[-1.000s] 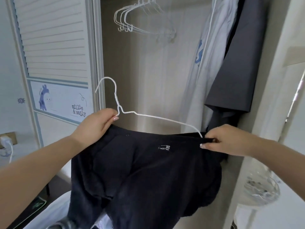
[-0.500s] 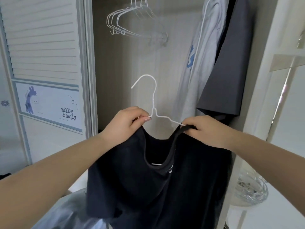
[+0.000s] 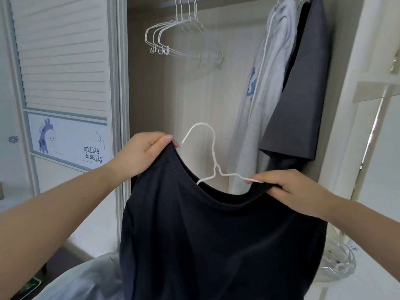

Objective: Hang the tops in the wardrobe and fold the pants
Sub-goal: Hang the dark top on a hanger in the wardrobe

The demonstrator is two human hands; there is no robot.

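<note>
A dark navy top point(image 3: 216, 239) hangs in front of me before the open wardrobe. A white wire hanger point(image 3: 213, 156) sticks up through its neck opening, hook uppermost. My left hand point(image 3: 145, 152) grips the left shoulder of the top and lifts it high. My right hand point(image 3: 290, 189) pinches the right side of the neckline together with the hanger's right arm. The hanger's left arm is hidden inside the cloth.
Several empty white hangers point(image 3: 181, 37) hang from the rail at the top. A pale grey hoodie point(image 3: 259, 100) and a dark grey top point(image 3: 303, 94) hang at the right. A louvred wardrobe door point(image 3: 62, 61) stands left. A glass bowl point(image 3: 337, 263) sits low right.
The neckline has been pulled wider over the hanger. My left hand moved up and left with the shoulder, and my right hand moved right and down. The view came closer to the wardrobe.
</note>
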